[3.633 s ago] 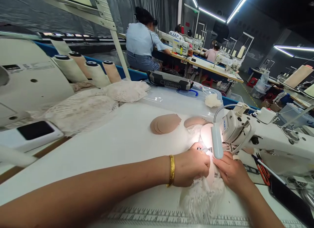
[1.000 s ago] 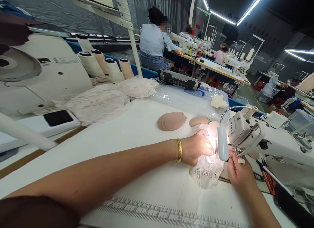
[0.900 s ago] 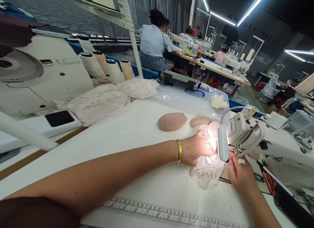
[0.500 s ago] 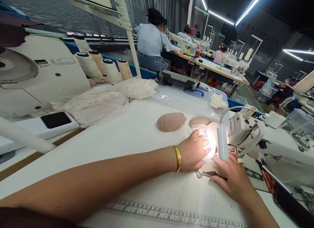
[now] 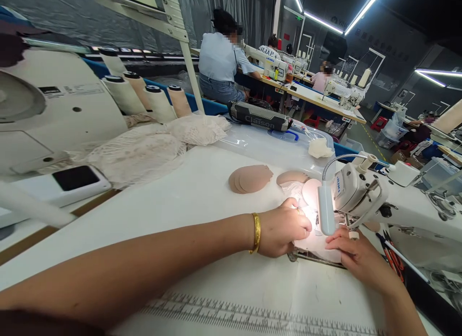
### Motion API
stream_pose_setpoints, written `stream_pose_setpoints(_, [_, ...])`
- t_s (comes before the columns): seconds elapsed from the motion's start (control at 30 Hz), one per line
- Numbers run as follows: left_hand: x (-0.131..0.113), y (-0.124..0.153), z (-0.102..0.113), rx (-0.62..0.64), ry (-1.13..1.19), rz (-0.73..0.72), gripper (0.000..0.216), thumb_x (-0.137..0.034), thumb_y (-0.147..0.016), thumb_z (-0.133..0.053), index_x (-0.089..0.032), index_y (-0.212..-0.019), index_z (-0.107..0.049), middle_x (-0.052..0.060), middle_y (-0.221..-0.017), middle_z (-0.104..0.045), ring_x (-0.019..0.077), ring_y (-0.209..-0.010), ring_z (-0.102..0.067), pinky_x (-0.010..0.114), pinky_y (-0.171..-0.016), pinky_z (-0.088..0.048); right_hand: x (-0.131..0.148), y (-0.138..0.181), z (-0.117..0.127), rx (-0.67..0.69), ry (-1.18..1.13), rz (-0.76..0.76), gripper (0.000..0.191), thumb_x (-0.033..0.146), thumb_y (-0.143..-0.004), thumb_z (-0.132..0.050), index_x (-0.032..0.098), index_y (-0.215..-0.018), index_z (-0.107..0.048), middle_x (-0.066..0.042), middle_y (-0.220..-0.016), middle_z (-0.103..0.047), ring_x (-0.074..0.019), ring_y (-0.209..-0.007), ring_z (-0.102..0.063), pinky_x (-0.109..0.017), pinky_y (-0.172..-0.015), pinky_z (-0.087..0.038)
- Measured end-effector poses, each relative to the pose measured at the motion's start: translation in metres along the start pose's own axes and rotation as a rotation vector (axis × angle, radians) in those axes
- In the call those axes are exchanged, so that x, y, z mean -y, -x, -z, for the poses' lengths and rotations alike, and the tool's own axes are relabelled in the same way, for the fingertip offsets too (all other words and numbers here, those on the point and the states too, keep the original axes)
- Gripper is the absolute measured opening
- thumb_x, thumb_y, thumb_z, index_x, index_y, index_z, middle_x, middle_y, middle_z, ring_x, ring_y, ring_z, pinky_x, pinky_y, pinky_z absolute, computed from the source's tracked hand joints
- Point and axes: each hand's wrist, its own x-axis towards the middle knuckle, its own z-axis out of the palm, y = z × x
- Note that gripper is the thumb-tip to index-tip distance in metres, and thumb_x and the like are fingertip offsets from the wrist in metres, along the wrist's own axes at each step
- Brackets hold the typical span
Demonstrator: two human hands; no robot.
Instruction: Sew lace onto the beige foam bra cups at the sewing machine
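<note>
My left hand [image 5: 287, 228], with a gold bangle at the wrist, has its fingers curled closed on the left edge of a pale pink fabric piece [image 5: 317, 248]. That piece lies on the bed of a white sewing machine [image 5: 355, 187], under a bright lamp [image 5: 327, 213]. My right hand [image 5: 357, 254] rests with fingers stretched out along the fabric's right side. The needle area is partly hidden by the lamp. Behind my left hand lie a white lace piece [image 5: 293, 189], a round pale pink piece [image 5: 311, 191] and brown oval pads [image 5: 252, 178].
A printed ruler [image 5: 224, 309] runs along the front of the table. Orange-handled scissors [image 5: 395, 259] and a black object [image 5: 429, 297] lie at the right. Bagged fabric [image 5: 137, 150], thread cones [image 5: 124, 95] and a clear plastic lid [image 5: 249, 146] are behind. Co-workers sit farther off.
The pale pink fabric now spreads toward me over the machine bed's front edge. My left fingers have curled in, and my right hand has shifted right.
</note>
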Motion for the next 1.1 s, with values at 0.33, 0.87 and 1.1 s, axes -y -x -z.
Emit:
stream_pose_setpoints(0.33, [0.026,-0.008,-0.027,-0.108,-0.021,-0.024,0.041,-0.001,-0.066,-0.067,-0.026,-0.097,-0.071,0.004,-0.112,-0.074,0.0261,-0.098,-0.061,0.044,-0.093,-0.027,0.002,-0.018,-0.034,-0.162,-0.082,-0.048,0.027,0.026,-0.103,-0.049,0.029,-0.115,-0.073,-0.004,-0.116,-0.075,-0.0260,-0.113,-0.066,-0.046,-0.103,-0.050])
stream_pose_setpoints(0.87, [0.038,-0.011,-0.024,-0.144,0.010,-0.062,0.049,0.000,-0.068,-0.061,-0.030,-0.105,-0.071,0.001,-0.112,-0.076,0.0248,-0.106,-0.063,0.048,-0.103,-0.023,-0.003,-0.016,-0.039,-0.173,0.098,-0.083,0.030,0.031,-0.104,-0.049,0.030,-0.129,-0.066,-0.004,-0.130,-0.069,-0.0276,-0.120,-0.063,-0.047,-0.102,-0.050])
stream_pose_setpoints(1.1, [0.038,-0.012,-0.028,-0.180,-0.089,-0.083,0.033,-0.005,-0.072,-0.061,-0.027,-0.094,-0.072,0.005,-0.110,-0.075,0.0267,-0.106,-0.059,0.051,-0.103,-0.023,-0.002,-0.015,-0.037,-0.163,0.133,-0.067,0.029,0.034,-0.104,-0.048,0.029,-0.126,-0.067,-0.004,-0.130,-0.070,-0.0283,-0.121,-0.063,-0.047,-0.101,-0.051])
